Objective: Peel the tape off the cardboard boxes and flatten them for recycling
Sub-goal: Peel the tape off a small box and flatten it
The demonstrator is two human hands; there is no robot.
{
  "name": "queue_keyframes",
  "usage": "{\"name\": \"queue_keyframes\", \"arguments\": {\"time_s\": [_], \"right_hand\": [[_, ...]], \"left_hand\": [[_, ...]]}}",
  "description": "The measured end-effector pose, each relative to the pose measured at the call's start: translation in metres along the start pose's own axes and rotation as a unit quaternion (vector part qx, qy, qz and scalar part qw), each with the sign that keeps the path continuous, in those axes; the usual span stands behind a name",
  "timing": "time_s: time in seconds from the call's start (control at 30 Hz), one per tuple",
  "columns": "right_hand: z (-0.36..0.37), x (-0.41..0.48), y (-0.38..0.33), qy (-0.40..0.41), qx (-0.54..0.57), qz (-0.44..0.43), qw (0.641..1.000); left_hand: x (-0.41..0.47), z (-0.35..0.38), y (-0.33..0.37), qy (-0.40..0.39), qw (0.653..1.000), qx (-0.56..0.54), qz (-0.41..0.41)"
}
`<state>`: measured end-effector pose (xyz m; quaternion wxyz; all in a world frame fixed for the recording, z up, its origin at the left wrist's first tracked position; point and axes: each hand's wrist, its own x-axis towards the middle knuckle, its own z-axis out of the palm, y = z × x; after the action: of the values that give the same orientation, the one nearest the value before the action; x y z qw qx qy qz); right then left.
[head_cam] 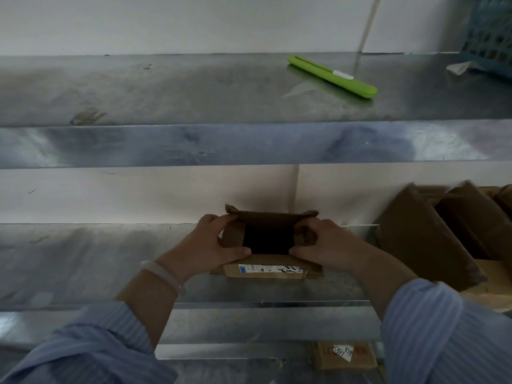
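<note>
Small brown cardboard box (264, 271) held on the lower steel shelf (83, 259).
Its end flaps are gripped by the left hand (219, 242) and right hand (322, 249); fingertips are partly hidden by cardboard, the interior is lost in shadow, the label is unreadable.

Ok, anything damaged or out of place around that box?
On the small box, the far flap's corners look ragged and crumpled. A pale crumpled scrap lies loose on the upper shelf beside the blue basket.
</note>
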<state>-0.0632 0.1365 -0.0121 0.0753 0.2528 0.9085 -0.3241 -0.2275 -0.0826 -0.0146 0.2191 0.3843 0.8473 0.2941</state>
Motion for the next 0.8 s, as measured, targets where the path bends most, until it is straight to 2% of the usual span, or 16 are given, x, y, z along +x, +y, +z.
{"name": "queue_keyframes", "arguments": {"time_s": [0.23, 0.33, 0.4, 0.5, 0.6, 0.67, 0.73, 0.8], "right_hand": [[0.02, 0.001, -0.021, 0.093, -0.078, 0.06, 0.991], [0.021, -0.006, -0.021, 0.114, -0.1, 0.055, 0.987], [0.02, -0.015, -0.016, 0.132, -0.083, 0.043, 0.987], [0.024, -0.031, -0.008, 0.164, 0.018, 0.015, 0.986], [0.034, -0.046, 0.005, 0.191, 0.147, -0.019, 0.97], [0.039, -0.056, 0.014, 0.207, 0.243, -0.017, 0.948], [0.043, -0.065, 0.024, 0.179, 0.34, -0.009, 0.923], [0.049, -0.071, 0.037, 0.101, 0.445, 0.0, 0.89]], "left_hand": [[0.007, 0.021, 0.02, 0.111, 0.988, 0.086, -0.064], [0.002, 0.022, 0.02, 0.126, 0.988, 0.08, -0.034], [-0.007, 0.022, 0.015, 0.147, 0.989, 0.015, 0.009], [-0.026, 0.025, 0.004, 0.147, 0.983, -0.085, 0.072], [-0.044, 0.028, -0.009, 0.139, 0.981, -0.054, 0.121], [-0.053, 0.032, -0.017, 0.124, 0.979, -0.024, 0.159], [-0.062, 0.039, -0.028, 0.086, 0.979, 0.023, 0.183], [-0.071, 0.05, -0.041, 0.047, 0.975, 0.083, 0.2]]}}
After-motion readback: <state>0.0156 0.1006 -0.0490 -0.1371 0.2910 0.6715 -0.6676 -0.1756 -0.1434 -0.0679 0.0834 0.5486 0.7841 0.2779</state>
